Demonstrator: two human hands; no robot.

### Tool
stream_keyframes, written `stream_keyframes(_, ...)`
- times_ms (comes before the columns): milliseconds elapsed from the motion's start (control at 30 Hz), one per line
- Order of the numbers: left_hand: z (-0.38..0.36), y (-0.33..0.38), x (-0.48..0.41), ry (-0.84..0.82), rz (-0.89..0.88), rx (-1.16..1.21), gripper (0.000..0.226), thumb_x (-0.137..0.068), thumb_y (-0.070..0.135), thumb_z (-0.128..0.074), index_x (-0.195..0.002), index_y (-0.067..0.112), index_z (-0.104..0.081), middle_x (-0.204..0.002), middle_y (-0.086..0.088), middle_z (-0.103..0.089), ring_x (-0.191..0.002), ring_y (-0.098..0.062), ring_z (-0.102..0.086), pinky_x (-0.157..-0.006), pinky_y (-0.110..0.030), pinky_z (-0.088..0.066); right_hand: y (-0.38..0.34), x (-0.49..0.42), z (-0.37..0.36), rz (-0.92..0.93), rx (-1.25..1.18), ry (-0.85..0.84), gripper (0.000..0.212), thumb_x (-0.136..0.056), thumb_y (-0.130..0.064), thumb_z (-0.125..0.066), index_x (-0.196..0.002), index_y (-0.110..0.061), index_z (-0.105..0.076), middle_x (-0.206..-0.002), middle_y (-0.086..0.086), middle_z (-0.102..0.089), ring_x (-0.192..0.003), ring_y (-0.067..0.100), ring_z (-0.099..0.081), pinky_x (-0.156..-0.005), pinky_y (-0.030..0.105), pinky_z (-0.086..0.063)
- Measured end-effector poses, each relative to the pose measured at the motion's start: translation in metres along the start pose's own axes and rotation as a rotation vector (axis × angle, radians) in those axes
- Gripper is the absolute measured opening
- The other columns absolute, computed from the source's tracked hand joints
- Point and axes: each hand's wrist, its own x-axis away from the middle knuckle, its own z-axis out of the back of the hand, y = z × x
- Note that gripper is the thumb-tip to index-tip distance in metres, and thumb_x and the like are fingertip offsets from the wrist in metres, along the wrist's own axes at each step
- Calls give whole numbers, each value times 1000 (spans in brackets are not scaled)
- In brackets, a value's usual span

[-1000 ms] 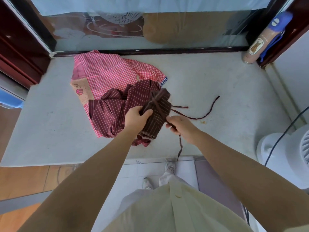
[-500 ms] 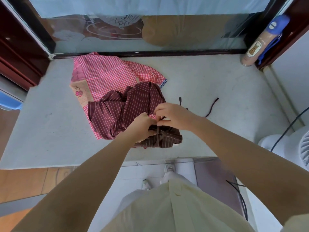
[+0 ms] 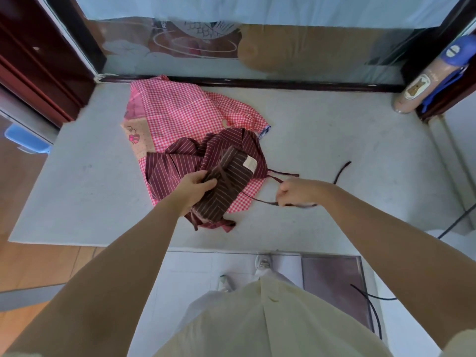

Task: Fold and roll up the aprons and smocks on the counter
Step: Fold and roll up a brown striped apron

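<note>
We look down on a pale grey counter (image 3: 334, 140) that fills the middle of the view, backed by a glass panel. On its far left part lies a pink checked smock (image 3: 177, 109), spread loosely, with a peach pocket patch on its left edge. A maroon striped apron (image 3: 170, 171) lies crumpled on the near half of the smock, overlapping it.

Above that heap we see a dark brown striped roll (image 3: 231, 176), folded tight and bound with a band of its own cloth. The left hand (image 3: 194, 186) grips the roll at its left side, thumb on top and fingers curled beneath. A tan bottle (image 3: 422, 83) with a blue cap leans in the far right corner.

The right hand (image 3: 296, 193) is well apart from the left, out to the right just above the counter, closed in a fist round a thin dark strap (image 3: 257, 199) that runs back to the roll. Another strap end (image 3: 342, 170) lies curved on the counter beyond it. A small cream label (image 3: 249, 163) shows on the roll's upper right corner.
</note>
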Motion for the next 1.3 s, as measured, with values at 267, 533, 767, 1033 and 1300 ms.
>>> stream_keyframes(267,-15,1,11,-340,27,260,25,-95,14,-53,-116,11,-63,-103,-10,-70,-96,-25,-66,-92,-42,-49,-32,16,-14,182,-838,238,51,-94,7,-42,-139,-16,-44,-134,-1,-52,-119,9,-51,-92,23,-39)
stream_keyframes(533,-12,9,25,-551,14,389,22,-86,15,-60,-106,13,-69,-96,-6,-69,-87,-21,-65,-84,-34,-51,-48,19,-24,259,-906,132,35,-95,-7,-54,-127,7,-50,-116,31,-53,-81,25,-54,-101,45,-42)
stream_keyframes(767,-10,18,32,-900,269,-361,18,-93,14,-58,-107,10,-69,-103,-12,-69,-99,-28,-67,-93,-41,-52,-6,7,-15,75,-704,-334,24,-95,-15,-49,-76,-2,-54,-56,-2,-30,-51,11,-20,-53,27,-15)
stream_keyframes(1033,-54,16,23,-307,122,-670,23,-88,22,-67,-103,5,-70,-98,-15,-71,-91,-31,-70,-85,-42,-58,-69,8,-12,166,-368,111,28,-92,-22,-52,-70,-9,-64,-60,3,-46,-48,11,-34,-48,25,-28)
stream_keyframes(1300,-27,12,18,181,59,159,17,-94,16,-61,-106,5,-66,-100,-17,-70,-89,-30,-71,-83,-46,-58,-58,15,-26,297,-664,96,30,-98,-28,-57,-79,-10,-70,-52,-6,-53,-39,3,-35,-40,15,-26)
